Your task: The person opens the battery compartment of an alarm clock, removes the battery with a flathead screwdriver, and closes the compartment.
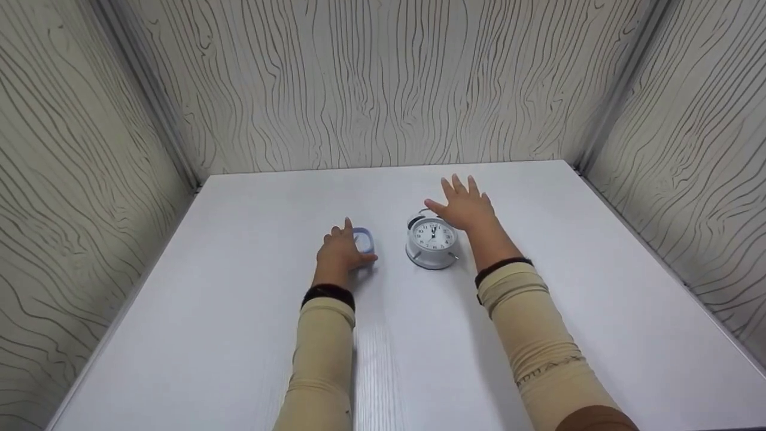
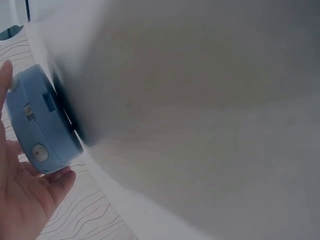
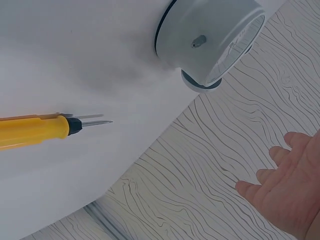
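Observation:
My left hand (image 1: 341, 251) grips a small blue round gadget (image 1: 365, 240) that stands on edge on the white table (image 1: 227, 323). In the left wrist view my thumb and a fingertip (image 2: 6, 75) pinch the blue gadget (image 2: 40, 125) on either side, and its back shows small buttons. A white twin-bell alarm clock (image 1: 432, 240) stands upright just right of it, face toward me. My right hand (image 1: 464, 203) hovers open, fingers spread, just behind the clock. The right wrist view shows the right hand (image 3: 290, 185) apart from the clock (image 3: 210, 40).
A yellow-handled screwdriver (image 3: 35, 131) lies on the table in the right wrist view; the head view does not show it. Wood-grain walls (image 1: 383, 84) close the table in at the back and on both sides.

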The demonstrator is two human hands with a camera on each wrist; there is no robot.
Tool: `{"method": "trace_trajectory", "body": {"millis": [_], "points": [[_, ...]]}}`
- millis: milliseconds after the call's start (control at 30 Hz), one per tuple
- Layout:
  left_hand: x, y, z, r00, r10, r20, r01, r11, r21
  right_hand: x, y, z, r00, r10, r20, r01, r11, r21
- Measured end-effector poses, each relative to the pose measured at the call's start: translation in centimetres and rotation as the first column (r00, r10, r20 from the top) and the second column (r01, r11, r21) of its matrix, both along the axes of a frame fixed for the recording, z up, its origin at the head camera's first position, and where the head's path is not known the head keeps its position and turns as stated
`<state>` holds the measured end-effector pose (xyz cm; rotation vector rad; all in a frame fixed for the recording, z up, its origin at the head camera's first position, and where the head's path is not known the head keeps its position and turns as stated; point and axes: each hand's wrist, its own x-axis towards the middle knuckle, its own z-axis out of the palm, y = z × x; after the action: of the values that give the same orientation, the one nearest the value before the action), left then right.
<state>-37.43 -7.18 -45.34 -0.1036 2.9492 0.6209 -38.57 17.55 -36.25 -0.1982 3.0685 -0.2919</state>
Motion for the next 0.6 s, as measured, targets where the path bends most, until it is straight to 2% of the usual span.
{"method": "trace_trajectory", "body": {"millis": [300,600], "points": [[-0.31,0.00,0.10,1.000,0.014,-0.008,-0.013,1.000,0.015,-0.23,0.09,-0.60,1.000,-0.005,-0.021,0.006,1.000,0.017],[-0.38,-0.18,-0.11,1.000,0.000,-0.023,-0.001,0.999,-0.040,0.03,0.02,-0.46,1.000,0.000,-0.001,0.000,1.000,0.017]]}}
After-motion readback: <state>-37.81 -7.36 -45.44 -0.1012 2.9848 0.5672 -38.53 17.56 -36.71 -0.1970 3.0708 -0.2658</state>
